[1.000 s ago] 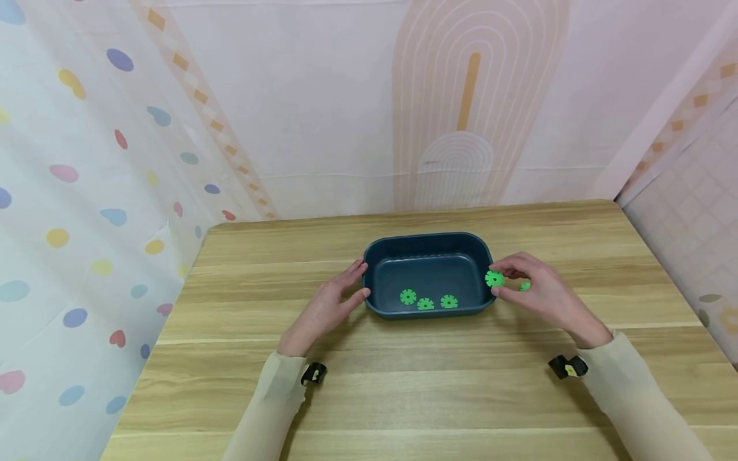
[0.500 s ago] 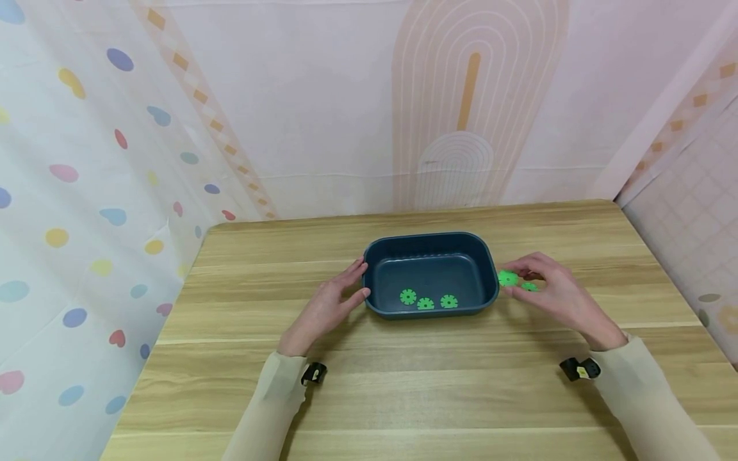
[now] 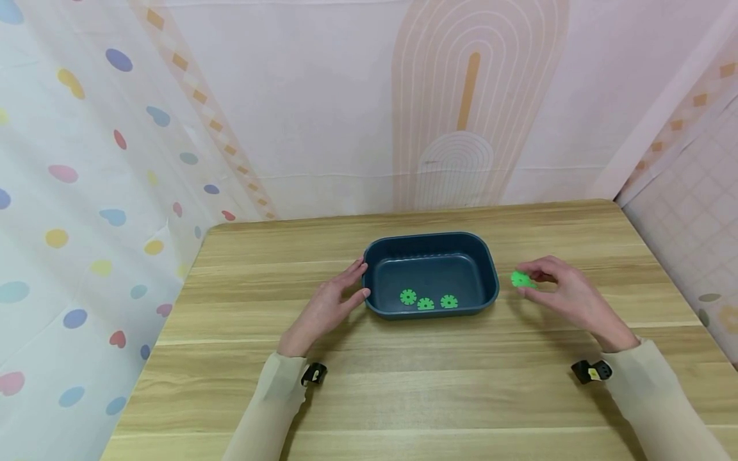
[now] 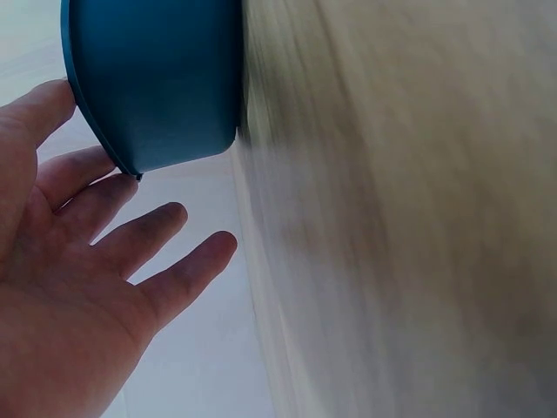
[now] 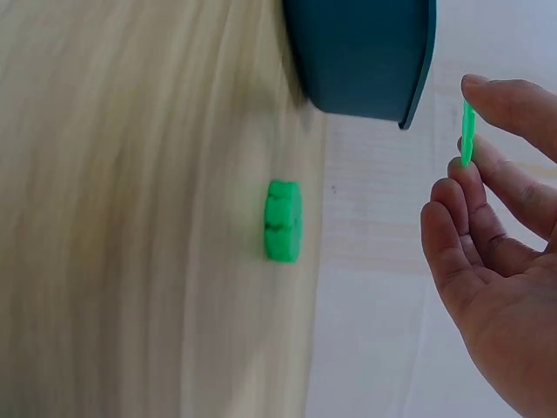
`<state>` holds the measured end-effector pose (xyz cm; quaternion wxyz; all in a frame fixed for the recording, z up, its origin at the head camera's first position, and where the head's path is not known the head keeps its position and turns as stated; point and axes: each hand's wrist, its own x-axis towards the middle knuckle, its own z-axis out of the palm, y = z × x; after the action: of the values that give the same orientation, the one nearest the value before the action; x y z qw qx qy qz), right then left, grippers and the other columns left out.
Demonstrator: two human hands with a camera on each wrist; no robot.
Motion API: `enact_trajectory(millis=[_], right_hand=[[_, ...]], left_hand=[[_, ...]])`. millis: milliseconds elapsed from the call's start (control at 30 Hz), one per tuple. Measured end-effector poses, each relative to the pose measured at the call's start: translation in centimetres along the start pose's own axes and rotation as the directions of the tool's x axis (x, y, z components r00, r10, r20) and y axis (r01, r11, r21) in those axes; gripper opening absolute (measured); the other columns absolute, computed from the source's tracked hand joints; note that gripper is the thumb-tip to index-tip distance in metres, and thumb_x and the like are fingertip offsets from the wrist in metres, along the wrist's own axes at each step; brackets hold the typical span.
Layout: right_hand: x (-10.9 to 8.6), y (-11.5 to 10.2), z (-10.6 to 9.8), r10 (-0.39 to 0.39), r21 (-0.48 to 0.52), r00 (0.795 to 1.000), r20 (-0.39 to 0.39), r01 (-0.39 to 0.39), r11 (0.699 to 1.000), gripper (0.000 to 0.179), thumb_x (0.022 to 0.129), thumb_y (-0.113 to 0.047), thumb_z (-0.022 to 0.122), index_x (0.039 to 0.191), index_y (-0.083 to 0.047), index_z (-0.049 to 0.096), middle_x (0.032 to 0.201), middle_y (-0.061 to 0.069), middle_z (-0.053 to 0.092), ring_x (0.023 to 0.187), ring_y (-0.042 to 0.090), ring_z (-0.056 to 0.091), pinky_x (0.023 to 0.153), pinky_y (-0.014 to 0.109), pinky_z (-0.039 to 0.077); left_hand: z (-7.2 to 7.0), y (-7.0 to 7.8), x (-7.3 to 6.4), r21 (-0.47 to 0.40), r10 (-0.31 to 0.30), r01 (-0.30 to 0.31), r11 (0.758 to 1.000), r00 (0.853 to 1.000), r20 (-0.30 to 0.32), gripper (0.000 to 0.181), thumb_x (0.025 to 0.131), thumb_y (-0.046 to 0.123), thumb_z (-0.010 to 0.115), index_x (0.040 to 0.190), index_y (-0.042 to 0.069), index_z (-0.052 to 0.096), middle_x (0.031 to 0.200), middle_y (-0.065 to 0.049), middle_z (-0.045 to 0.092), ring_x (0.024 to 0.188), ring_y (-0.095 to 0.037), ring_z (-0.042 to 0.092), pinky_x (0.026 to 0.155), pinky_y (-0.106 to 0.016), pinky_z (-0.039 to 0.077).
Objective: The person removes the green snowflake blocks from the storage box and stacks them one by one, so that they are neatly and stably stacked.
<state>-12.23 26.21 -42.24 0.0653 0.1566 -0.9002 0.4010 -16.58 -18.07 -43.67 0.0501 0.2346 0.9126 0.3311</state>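
Right hand pinches green disc above table, beside blue tray; left hand, unclenched, touches tray's end. Step: likely adding disc to green stack; next move probably calls for level alignment.

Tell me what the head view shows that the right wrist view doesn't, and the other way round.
Only the head view shows the left hand touching the blue bin, the three loose discs inside it, and the spotted curtain.

Only the right wrist view shows the side of the green stack on the table, apart from the bin; from the head, little or none of it can be made out.

Both show the right hand pinching the held disc outside the bin.
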Motion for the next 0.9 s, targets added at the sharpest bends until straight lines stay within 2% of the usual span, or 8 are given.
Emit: enact_trajectory(millis=[300, 500, 767, 900], right_hand=[[-0.4, 1.3, -0.5, 0.031, -0.052, 0.999, 0.012, -0.031, 0.998, 0.031, 0.091, -0.010, 0.080, 0.120, 0.000, 0.073, 0.112, 0.010, 0.069, 0.096, 0.005, 0.059, 0.085, 0.004, 0.042], [-0.7, 1.9, -0.8, 0.070, -0.094, 0.997, 0.037, -0.066, 0.993, 0.032, 0.093, -0.015, 0.079, 0.121, -0.002, 0.072, 0.115, 0.011, 0.068, 0.099, 0.012, 0.058, 0.083, 0.008, 0.043], [-0.6, 2.5, -1.1, 0.113, -0.106, 0.990, 0.084, -0.104, 0.989, 0.028, 0.094, -0.014, 0.078, 0.118, 0.000, 0.073, 0.115, 0.013, 0.067, 0.101, 0.026, 0.061, 0.083, 0.016, 0.048], [-0.6, 2.9, -1.0, 0.118, -0.105, 0.988, 0.103, -0.107, 0.989, 0.029, 0.093, -0.011, 0.078, 0.118, 0.001, 0.072, 0.117, 0.016, 0.067, 0.101, 0.027, 0.061, 0.082, 0.014, 0.048]], left_hand=[[0.0, 0.0, 0.0, 0.007, 0.000, 0.000, 1.000, 1.000, 0.001, 0.057, 0.108, 0.031, 0.059, 0.157, 0.008, 0.043, 0.166, -0.003, 0.032, 0.149, -0.031, 0.037, 0.118, -0.052, 0.035], [0.0, 0.0, 0.0, 0.007, 0.002, -0.002, 1.000, 1.000, 0.001, 0.057, 0.108, 0.031, 0.059, 0.158, 0.009, 0.043, 0.167, -0.002, 0.032, 0.149, -0.031, 0.036, 0.119, -0.053, 0.034], [0.0, 0.0, 0.0, 0.003, -0.008, 0.008, 1.000, 1.000, 0.006, 0.058, 0.108, 0.032, 0.058, 0.158, 0.010, 0.042, 0.167, -0.005, 0.032, 0.149, -0.031, 0.035, 0.119, -0.054, 0.034], [-0.1, 0.0, -0.1, 0.001, -0.008, 0.008, 1.000, 1.000, 0.006, 0.058, 0.108, 0.033, 0.058, 0.159, 0.010, 0.042, 0.167, -0.005, 0.032, 0.149, -0.031, 0.035, 0.119, -0.054, 0.033]])
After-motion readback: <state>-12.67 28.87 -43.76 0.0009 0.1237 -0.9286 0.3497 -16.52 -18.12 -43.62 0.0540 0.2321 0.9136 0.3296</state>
